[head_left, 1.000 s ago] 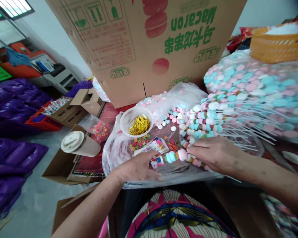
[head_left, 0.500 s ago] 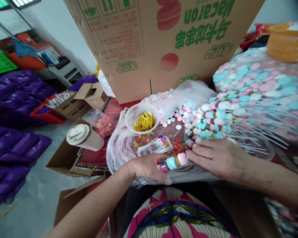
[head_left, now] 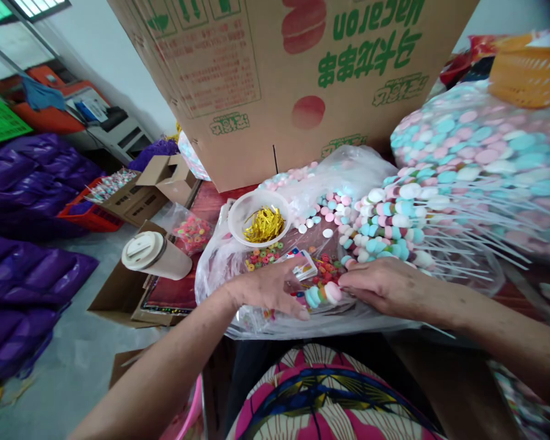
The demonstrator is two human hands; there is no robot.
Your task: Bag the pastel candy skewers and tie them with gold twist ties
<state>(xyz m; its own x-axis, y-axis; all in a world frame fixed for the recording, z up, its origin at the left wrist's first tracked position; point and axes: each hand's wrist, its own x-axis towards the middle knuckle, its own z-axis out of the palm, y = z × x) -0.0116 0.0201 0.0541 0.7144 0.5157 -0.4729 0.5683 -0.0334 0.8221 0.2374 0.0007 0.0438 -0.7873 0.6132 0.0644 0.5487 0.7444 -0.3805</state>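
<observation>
Steadying the marshmallow skewer [head_left: 323, 295], probably against rolling: my right hand [head_left: 380, 283] grasps it, my left hand [head_left: 268, 289] spreads loose beside its tip.

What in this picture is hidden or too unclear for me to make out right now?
All in the head view:
Row of candies: its ends are covered by the left hand and right hand.
Right hand's grip: its underside is hidden by the hand itself.
Printed cards: print too small and blurred.
Cup: its lid hides the inside.
Orange basket: cut off by the right edge.
Large carton: cut off by the top edge.
</observation>
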